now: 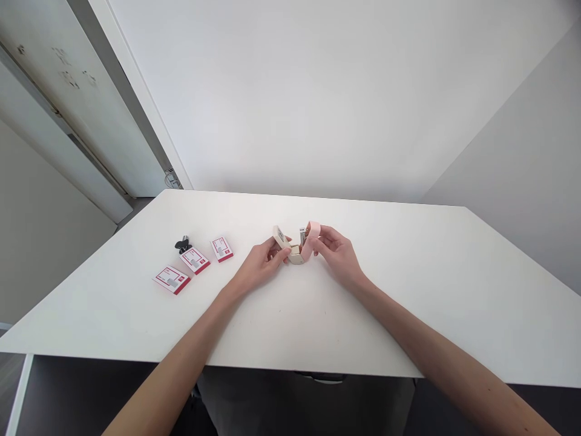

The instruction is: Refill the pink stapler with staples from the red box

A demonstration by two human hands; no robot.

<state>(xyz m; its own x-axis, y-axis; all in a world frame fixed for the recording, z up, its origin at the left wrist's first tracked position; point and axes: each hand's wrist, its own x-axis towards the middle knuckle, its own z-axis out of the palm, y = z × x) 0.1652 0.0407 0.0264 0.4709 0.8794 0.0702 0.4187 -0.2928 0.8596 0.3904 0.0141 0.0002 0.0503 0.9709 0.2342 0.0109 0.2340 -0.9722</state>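
Observation:
A small stapler [297,245] with a cream base and a pink top is swung wide open above the white table [408,290]. My left hand [261,263] pinches the cream base arm on the left. My right hand [333,248] grips the pink top arm on the right, where a metal part shows. Both hands meet at the middle of the table, just above its surface.
Three small red-and-white boxes [194,260] [222,249] [171,280] lie to the left of my hands. A small black object [182,244] sits behind them. A white wall stands beyond the table's far edge.

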